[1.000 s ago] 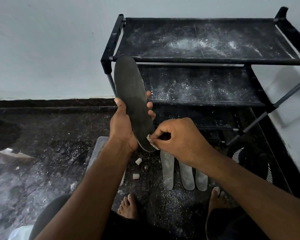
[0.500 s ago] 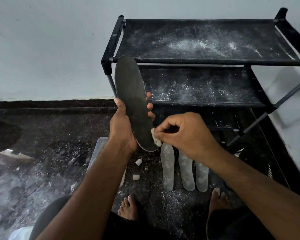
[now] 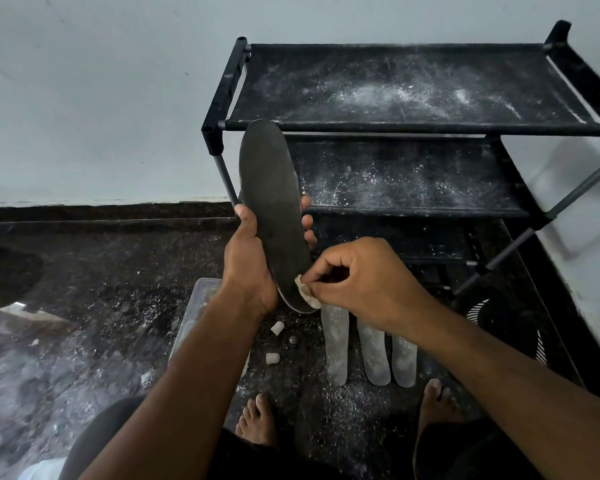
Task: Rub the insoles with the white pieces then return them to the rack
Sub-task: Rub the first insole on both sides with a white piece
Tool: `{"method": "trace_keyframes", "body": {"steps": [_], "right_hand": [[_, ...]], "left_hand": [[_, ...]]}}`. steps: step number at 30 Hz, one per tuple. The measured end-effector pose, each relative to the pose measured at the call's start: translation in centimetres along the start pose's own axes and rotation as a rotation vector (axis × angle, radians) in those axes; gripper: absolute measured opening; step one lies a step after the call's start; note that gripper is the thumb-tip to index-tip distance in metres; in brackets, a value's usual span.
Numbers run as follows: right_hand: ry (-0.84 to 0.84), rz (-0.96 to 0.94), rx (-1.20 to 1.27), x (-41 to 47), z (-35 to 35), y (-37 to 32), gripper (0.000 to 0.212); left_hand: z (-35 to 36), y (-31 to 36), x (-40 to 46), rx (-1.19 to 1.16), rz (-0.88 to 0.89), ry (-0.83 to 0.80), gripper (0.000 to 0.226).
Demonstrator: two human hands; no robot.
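- your left hand (image 3: 248, 265) grips the dark insole (image 3: 274, 209) by its lower half, thumb on the left edge and fingertips curled round the right edge, holding it upright with its toe end up in front of the rack's (image 3: 413, 128) left corner.
- your right hand (image 3: 357, 278) pinches a white piece (image 3: 305, 292) between thumb and fingers and presses it against the heel end of the insole.
- three pale insoles (image 3: 371, 351) lie side by side on the floor (image 3: 84, 271) just below your right hand, well short of the rack.
- two more white pieces (image 3: 277, 328) lie loose on the floor, left of the pale insoles.
- a clear box (image 3: 201, 289) sits on the floor, partly hidden by your left forearm.
- the rack's black shelves are dusted with white powder and hold no insoles.
- your bare feet (image 3: 257, 424) rest on the powdered floor near the pale insoles.
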State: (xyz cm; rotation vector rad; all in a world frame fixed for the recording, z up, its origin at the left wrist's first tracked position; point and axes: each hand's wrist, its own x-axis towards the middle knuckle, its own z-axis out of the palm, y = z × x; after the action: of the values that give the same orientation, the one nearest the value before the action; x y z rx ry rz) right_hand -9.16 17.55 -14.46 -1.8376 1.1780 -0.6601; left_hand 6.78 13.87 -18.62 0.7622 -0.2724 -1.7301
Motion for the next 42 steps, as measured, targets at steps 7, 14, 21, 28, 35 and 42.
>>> {"method": "trace_keyframes", "body": {"steps": [7, 14, 21, 28, 35, 42], "right_hand": [[-0.144, 0.010, -0.041, -0.1, 0.0, -0.4, 0.002], [0.152, -0.009, 0.105, 0.4, 0.5, -0.2, 0.002], [0.012, 0.042, 0.070, 0.3, -0.1, -0.1, 0.007], [-0.121, 0.081, 0.048, 0.4, -0.4, -0.4, 0.006], [-0.017, 0.053, 0.047, 0.5, -0.4, -0.6, 0.007], [0.085, -0.155, -0.131, -0.3, 0.7, -1.2, 0.013]], "left_hand": [[0.9, -0.8, -0.8, 0.114, -0.045, -0.022, 0.087], [1.7, -1.4, -1.5, 0.277, -0.057, 0.000, 0.081], [1.9, -1.7, -1.7, 0.258, -0.059, 0.019, 0.082], [1.8, -1.8, -1.9, 0.264, -0.091, 0.018, 0.083], [1.8, -1.8, -1.7, 0.285, -0.085, 0.008, 0.083], [1.3, -1.6, -1.0, 0.286, -0.036, 0.087, 0.080]]}}
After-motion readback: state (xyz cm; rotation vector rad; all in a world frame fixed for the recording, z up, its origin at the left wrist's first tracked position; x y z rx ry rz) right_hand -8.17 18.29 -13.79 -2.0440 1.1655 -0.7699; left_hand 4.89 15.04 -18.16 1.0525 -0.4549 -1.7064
